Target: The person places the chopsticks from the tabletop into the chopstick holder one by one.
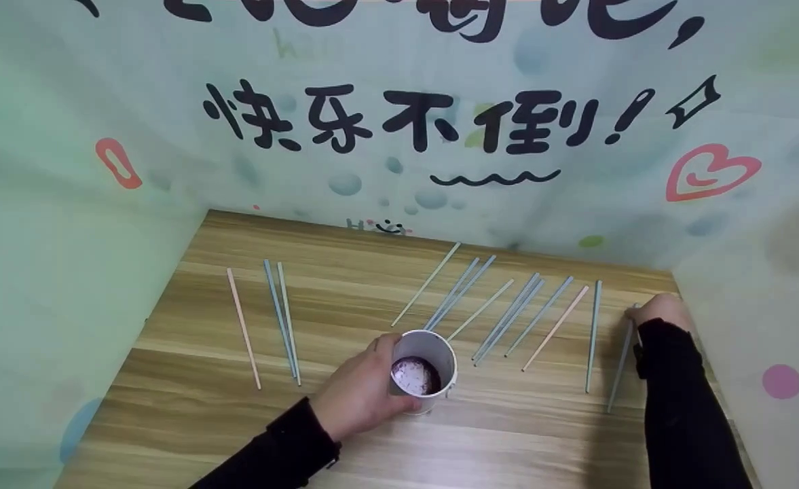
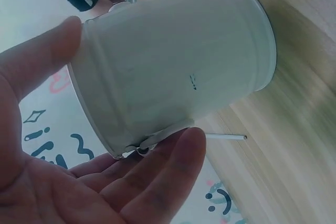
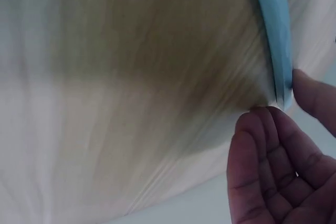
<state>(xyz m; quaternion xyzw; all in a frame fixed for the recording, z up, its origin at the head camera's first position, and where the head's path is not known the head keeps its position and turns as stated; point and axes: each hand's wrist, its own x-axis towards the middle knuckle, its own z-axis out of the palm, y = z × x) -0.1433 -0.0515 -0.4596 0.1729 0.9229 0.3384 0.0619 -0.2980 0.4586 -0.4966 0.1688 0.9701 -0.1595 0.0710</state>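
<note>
A white metal bucket (image 1: 423,404) with a dark-stained inside is upright at the middle of the table, its mouth facing up. My left hand (image 1: 362,390) grips its side, thumb at the rim and fingers around the wall, as the left wrist view also shows the bucket (image 2: 173,66). At the far right, my right hand (image 1: 664,314) pinches the upper end of a blue straw (image 1: 620,370) lying along the table. The right wrist view has this straw (image 3: 275,30) between thumb and fingertips. Another blue straw (image 1: 594,336) lies just left of it.
Several blue, pale green and pink straws lie apart on the wooden table (image 1: 345,285) behind and right of the bucket. At the left are a pink straw (image 1: 244,329), a blue straw (image 1: 280,319) and a pale straw (image 1: 289,326). A printed cloth (image 1: 385,197) hangs around the table's edges.
</note>
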